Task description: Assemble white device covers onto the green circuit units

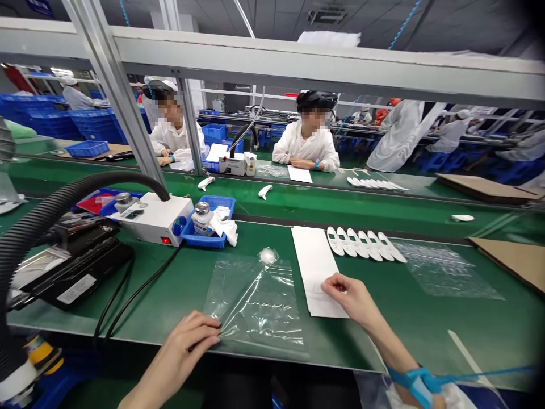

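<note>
My left hand (pixel 189 346) is at the table's front edge, its fingertips closed on the lower left corner of a clear plastic bag (pixel 259 312). That bag lies flat, with a small clear round item (pixel 268 256) at its top edge. Over a white paper sheet (pixel 313 261), my right hand (pixel 343 289) is pinched; whatever its fingertips hold is too small to make out. A blue strap (pixel 419 383) circles my right wrist. Behind the paper stands a row of several white oval parts (pixel 366 244).
At left are a white box (pixel 155 218) with a thick black hose (pixel 63 204) and a blue tray (pixel 206 241). Another plastic bag (pixel 451 270) and cardboard (pixel 515 261) lie right. White parts rest on the green belt (pixel 361 210); two people sit beyond.
</note>
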Tool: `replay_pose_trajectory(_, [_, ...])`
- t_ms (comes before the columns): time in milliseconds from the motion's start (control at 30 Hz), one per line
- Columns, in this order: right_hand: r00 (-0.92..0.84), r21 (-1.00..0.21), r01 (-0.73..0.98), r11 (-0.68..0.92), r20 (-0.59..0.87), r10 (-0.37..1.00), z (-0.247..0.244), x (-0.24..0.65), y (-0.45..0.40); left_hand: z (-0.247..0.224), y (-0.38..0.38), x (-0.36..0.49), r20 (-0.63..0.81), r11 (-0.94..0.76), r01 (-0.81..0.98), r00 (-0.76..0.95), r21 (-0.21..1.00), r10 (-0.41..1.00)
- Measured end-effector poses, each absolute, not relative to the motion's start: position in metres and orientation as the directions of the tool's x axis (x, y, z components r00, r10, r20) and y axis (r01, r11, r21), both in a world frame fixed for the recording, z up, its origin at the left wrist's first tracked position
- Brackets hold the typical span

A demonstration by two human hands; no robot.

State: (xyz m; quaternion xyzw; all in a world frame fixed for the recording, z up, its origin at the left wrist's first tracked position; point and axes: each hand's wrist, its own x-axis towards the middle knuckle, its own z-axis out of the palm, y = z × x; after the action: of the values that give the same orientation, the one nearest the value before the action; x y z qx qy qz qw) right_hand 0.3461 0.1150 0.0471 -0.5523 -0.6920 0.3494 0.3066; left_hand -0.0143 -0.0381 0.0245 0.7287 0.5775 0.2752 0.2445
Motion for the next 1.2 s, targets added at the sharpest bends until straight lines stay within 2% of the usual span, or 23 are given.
replay_pose_trajectory(67, [-0.19, -0.81, 0.578, 0.102, -0.012, 0.982, 0.04, 0.367, 0.123, 0.044, -0.022, -0.011, 0.033, -0.116, 0.598, 0.148, 0.793, 0.988])
replay_pose_trajectory(167, [-0.194, -0.809, 0.582, 0.09, -0.031, 0.98, 0.032, 0.377, 0.124, 0.068, 0.013, 0.0, -0.032, 0.039, 0.411, -0.025, 0.911, 0.999])
replay_pose_trajectory(233, [-0.176, -0.811, 0.577, 0.094, -0.012, 0.984, 0.031, 0.376, 0.122, 0.075, 0.043, 0.009, -0.03, 0.073, 0.253, -0.167, 0.965, 0.985])
replay_pose_trajectory(267, [-0.163, -0.814, 0.572, 0.097, 0.003, 0.987, 0.031, 0.376, 0.121, 0.076, 0.06, 0.014, 0.023, 0.028, 0.218, -0.229, 0.975, 0.973])
replay_pose_trajectory(333, [-0.138, -0.823, 0.558, 0.102, 0.029, 0.99, 0.032, 0.376, 0.118, 0.073, 0.093, 0.025, 0.098, -0.037, 0.247, -0.24, 0.968, 0.966])
replay_pose_trajectory(433, [-0.118, -0.831, 0.545, 0.108, 0.052, 0.992, 0.033, 0.38, 0.112, 0.059, 0.133, 0.043, 0.162, -0.117, 0.367, -0.096, 0.923, 0.982])
replay_pose_trajectory(567, [-0.131, -0.818, 0.565, 0.106, 0.038, 0.991, 0.034, 0.39, 0.102, 0.035, 0.15, 0.066, 0.168, -0.215, 0.551, 0.135, 0.806, 0.976])
replay_pose_trajectory(667, [-0.13, -0.815, 0.572, 0.091, 0.019, 0.991, 0.037, 0.396, 0.096, 0.024, 0.152, 0.075, 0.177, -0.255, 0.59, 0.187, 0.766, 0.966])
replay_pose_trajectory(767, [-0.117, -0.82, 0.567, 0.084, 0.021, 0.993, 0.041, 0.398, 0.09, 0.03, 0.165, 0.071, 0.185, -0.224, 0.555, 0.127, 0.801, 0.975])
replay_pose_trajectory(900, [-0.076, -0.834, 0.541, 0.107, 0.078, 0.994, 0.043, 0.4, 0.085, 0.07, 0.179, 0.059, 0.179, -0.124, 0.372, -0.115, 0.92, 0.977])
replay_pose_trajectory(967, [-0.076, -0.852, 0.505, 0.14, 0.117, 0.99, 0.043, 0.395, 0.081, 0.093, 0.165, 0.063, 0.117, -0.084, 0.217, -0.148, 0.973, 0.982])
replay_pose_trajectory(1033, [-0.127, -0.886, 0.42, 0.196, 0.156, 0.979, 0.044, 0.382, 0.075, 0.106, 0.133, 0.08, 0.005, -0.001, 0.047, -0.076, 0.999, 0.997])
replay_pose_trajectory(1133, [-0.32, -0.921, 0.215, 0.324, 0.247, 0.915, 0.049, 0.35, 0.058, 0.099, 0.068, 0.121, -0.194, 0.206, -0.103, 0.113, 0.973, 0.974])
replay_pose_trajectory(1200, [-0.463, -0.909, 0.149, 0.389, 0.284, 0.84, 0.054, 0.327, 0.045, 0.08, 0.032, 0.146, -0.273, 0.292, -0.139, 0.141, 0.946, 0.952])
